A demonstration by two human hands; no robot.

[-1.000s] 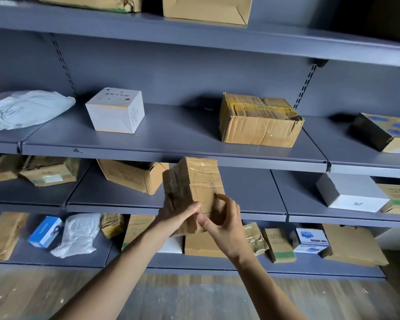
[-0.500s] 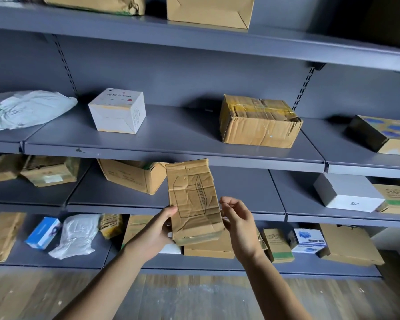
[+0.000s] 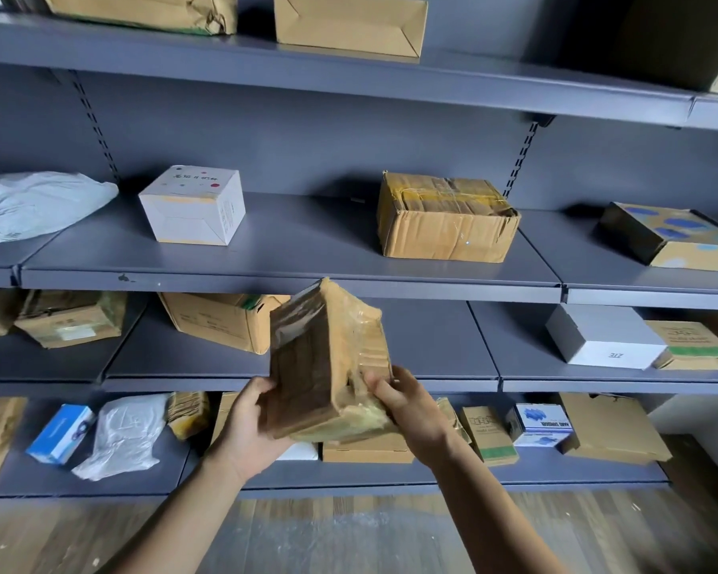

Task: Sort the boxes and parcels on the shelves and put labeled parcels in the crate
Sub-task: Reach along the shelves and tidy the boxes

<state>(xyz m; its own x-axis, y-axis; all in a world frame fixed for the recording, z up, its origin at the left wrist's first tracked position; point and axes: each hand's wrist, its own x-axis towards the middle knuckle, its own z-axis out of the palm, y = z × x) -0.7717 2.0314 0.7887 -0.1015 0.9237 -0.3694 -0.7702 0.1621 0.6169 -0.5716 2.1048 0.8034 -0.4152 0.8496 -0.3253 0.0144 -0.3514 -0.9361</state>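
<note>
Taped brown parcel [image 3: 326, 362] tilted between my hands, left hand [image 3: 247, 424] gripping its lower left edge, right hand [image 3: 407, 408] clasping its lower right corner.

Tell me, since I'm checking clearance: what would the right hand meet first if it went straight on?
Probably the taped brown cardboard parcel that the right hand already grips; beyond that, depth is unclear.

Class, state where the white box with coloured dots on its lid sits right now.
In the head view, the white dotted box sits left of centre on the second shelf, between a white plastic parcel and a taped cardboard box.
</note>
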